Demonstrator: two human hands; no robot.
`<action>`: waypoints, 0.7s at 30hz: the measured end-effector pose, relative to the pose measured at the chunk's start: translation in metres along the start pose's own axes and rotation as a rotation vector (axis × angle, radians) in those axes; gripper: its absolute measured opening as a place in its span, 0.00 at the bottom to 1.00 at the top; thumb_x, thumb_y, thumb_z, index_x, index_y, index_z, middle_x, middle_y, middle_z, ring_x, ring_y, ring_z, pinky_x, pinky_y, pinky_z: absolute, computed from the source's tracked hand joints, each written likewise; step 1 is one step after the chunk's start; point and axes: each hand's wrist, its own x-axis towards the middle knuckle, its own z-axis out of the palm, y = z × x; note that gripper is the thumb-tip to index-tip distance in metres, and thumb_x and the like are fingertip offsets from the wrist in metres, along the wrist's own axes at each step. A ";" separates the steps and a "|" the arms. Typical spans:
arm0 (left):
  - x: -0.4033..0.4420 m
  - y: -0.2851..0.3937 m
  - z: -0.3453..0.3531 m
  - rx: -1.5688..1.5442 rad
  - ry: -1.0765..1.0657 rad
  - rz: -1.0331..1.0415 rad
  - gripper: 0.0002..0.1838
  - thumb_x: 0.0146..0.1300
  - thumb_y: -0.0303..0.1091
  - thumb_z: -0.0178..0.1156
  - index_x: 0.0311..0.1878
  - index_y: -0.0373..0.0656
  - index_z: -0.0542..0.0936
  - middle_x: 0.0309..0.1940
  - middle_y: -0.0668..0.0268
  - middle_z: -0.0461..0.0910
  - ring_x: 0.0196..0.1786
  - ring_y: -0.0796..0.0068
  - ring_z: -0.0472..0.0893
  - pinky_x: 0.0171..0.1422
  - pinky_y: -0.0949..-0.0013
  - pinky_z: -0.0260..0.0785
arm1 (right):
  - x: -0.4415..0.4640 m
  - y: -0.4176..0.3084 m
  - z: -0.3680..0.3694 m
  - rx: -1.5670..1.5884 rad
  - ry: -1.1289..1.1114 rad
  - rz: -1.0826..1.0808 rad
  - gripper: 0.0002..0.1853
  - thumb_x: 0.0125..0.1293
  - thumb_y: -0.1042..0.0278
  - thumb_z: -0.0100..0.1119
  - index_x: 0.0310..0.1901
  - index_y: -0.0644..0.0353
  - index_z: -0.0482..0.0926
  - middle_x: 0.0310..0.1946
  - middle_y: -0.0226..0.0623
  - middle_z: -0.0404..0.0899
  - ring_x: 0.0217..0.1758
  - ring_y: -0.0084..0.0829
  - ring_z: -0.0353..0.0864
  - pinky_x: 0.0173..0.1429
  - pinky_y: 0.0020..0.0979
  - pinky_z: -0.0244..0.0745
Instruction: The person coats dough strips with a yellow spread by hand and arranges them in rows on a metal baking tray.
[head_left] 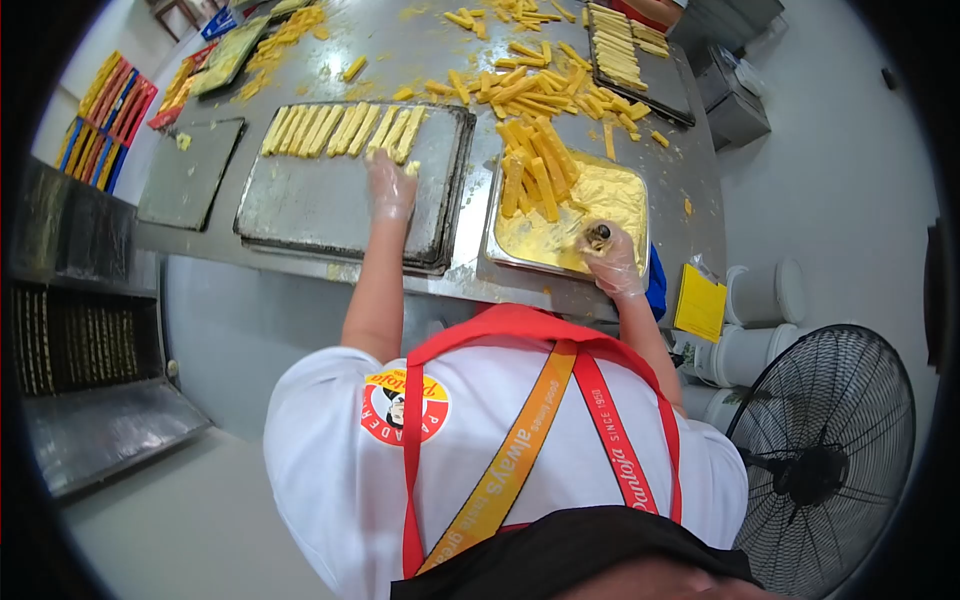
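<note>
My left hand [391, 187], in a clear plastic glove, is over a dark-edged baking tray [330, 205]. Its fingertips meet the near ends of a row of pale coated bread sticks [345, 130]; the fingers are blurred, so I cannot see whether they grip one. My right hand [612, 258], also gloved, is closed around a dark-handled tool [601, 232], whose working end I cannot make out. This hand is over the near right corner of a metal pan [648, 195] smeared with a yellow spread [610, 190]. Plain yellow bread sticks [540, 165] are piled in the pan's far left part.
More loose bread sticks [530, 90] lie across the steel table [400, 60]. A second filled tray [650, 95] is at the back right, and a bare tray [190, 170] at the left. A large fan [815, 470] and white buckets [765, 292] stand to my right.
</note>
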 end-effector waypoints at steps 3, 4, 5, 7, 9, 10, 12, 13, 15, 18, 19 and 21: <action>-0.006 0.075 -0.069 -0.110 0.068 0.351 0.30 0.52 0.39 0.71 0.55 0.36 0.70 0.45 0.49 0.78 0.47 0.48 0.78 0.51 0.54 0.72 | 0.012 0.017 -0.010 0.272 0.026 0.228 0.06 0.57 0.72 0.65 0.36 0.62 0.81 0.27 0.36 0.82 0.29 0.27 0.80 0.35 0.32 0.74; -0.006 0.092 -0.068 -0.289 -0.043 0.394 0.29 0.53 0.40 0.70 0.54 0.38 0.71 0.44 0.50 0.78 0.46 0.48 0.78 0.50 0.54 0.71 | 0.022 0.048 -0.014 0.223 0.146 0.235 0.05 0.59 0.70 0.63 0.33 0.62 0.81 0.24 0.38 0.82 0.26 0.31 0.80 0.34 0.34 0.73; -0.004 0.107 -0.066 -0.468 -0.150 0.433 0.28 0.54 0.41 0.70 0.54 0.39 0.72 0.43 0.50 0.79 0.45 0.49 0.78 0.50 0.54 0.71 | 0.030 0.046 -0.019 0.061 0.176 0.256 0.06 0.57 0.71 0.65 0.35 0.62 0.81 0.26 0.36 0.81 0.28 0.30 0.80 0.34 0.34 0.74; -0.004 0.143 -0.073 -0.555 -0.253 0.475 0.26 0.54 0.41 0.69 0.53 0.39 0.73 0.43 0.50 0.79 0.45 0.49 0.78 0.50 0.53 0.71 | 0.044 0.028 -0.032 -0.259 0.236 0.286 0.10 0.54 0.73 0.69 0.38 0.61 0.80 0.29 0.32 0.81 0.32 0.28 0.81 0.35 0.33 0.76; -0.001 0.158 -0.066 -0.547 -0.349 0.516 0.24 0.55 0.40 0.67 0.52 0.39 0.74 0.41 0.50 0.79 0.45 0.49 0.79 0.50 0.53 0.71 | 0.046 0.036 -0.012 -0.387 0.214 -0.048 0.09 0.54 0.72 0.67 0.37 0.62 0.80 0.27 0.34 0.81 0.29 0.31 0.80 0.35 0.34 0.75; -0.002 0.158 -0.054 -0.496 -0.395 0.530 0.24 0.55 0.40 0.66 0.52 0.39 0.75 0.41 0.50 0.79 0.45 0.48 0.79 0.50 0.52 0.71 | 0.039 0.028 -0.005 -0.231 0.125 -0.160 0.08 0.55 0.70 0.66 0.35 0.63 0.80 0.25 0.36 0.80 0.27 0.32 0.79 0.35 0.34 0.74; -0.001 0.166 -0.048 -0.377 -0.455 0.508 0.20 0.55 0.40 0.65 0.49 0.39 0.77 0.37 0.50 0.81 0.43 0.48 0.80 0.48 0.52 0.71 | 0.030 0.012 -0.001 0.196 -0.167 -0.033 0.08 0.56 0.69 0.65 0.35 0.63 0.81 0.23 0.33 0.79 0.26 0.28 0.77 0.35 0.34 0.74; -0.001 0.165 -0.043 -0.353 -0.422 0.512 0.20 0.55 0.40 0.65 0.48 0.39 0.78 0.35 0.50 0.81 0.42 0.48 0.80 0.48 0.51 0.71 | 0.031 0.015 -0.002 0.196 -0.144 0.053 0.08 0.56 0.69 0.65 0.35 0.63 0.81 0.23 0.32 0.79 0.27 0.26 0.77 0.36 0.33 0.74; -0.001 0.161 -0.024 -0.312 -0.357 0.516 0.19 0.54 0.41 0.66 0.45 0.40 0.79 0.33 0.50 0.81 0.40 0.48 0.80 0.47 0.51 0.72 | 0.043 0.024 -0.010 0.189 -0.103 0.228 0.08 0.57 0.69 0.65 0.36 0.62 0.82 0.23 0.29 0.78 0.29 0.23 0.77 0.37 0.32 0.74; -0.001 0.153 -0.021 -0.424 -0.374 0.507 0.17 0.54 0.41 0.66 0.40 0.39 0.78 0.31 0.49 0.81 0.39 0.47 0.80 0.46 0.51 0.71 | 0.060 0.042 -0.025 -0.228 0.147 0.059 0.09 0.55 0.68 0.66 0.36 0.63 0.81 0.25 0.39 0.80 0.29 0.35 0.79 0.39 0.35 0.75; -0.006 0.147 -0.024 -0.492 -0.429 0.441 0.17 0.53 0.41 0.66 0.39 0.39 0.78 0.31 0.49 0.81 0.39 0.46 0.80 0.45 0.51 0.71 | 0.056 0.048 -0.026 -0.368 0.222 0.010 0.10 0.55 0.68 0.67 0.36 0.63 0.81 0.26 0.43 0.81 0.29 0.39 0.80 0.40 0.35 0.75; -0.006 0.140 -0.036 -0.623 -0.529 0.304 0.16 0.53 0.40 0.66 0.37 0.38 0.76 0.31 0.48 0.80 0.39 0.46 0.79 0.44 0.51 0.70 | 0.045 0.049 -0.017 -0.277 0.101 -0.125 0.12 0.53 0.66 0.68 0.36 0.64 0.81 0.28 0.48 0.81 0.31 0.44 0.80 0.42 0.35 0.75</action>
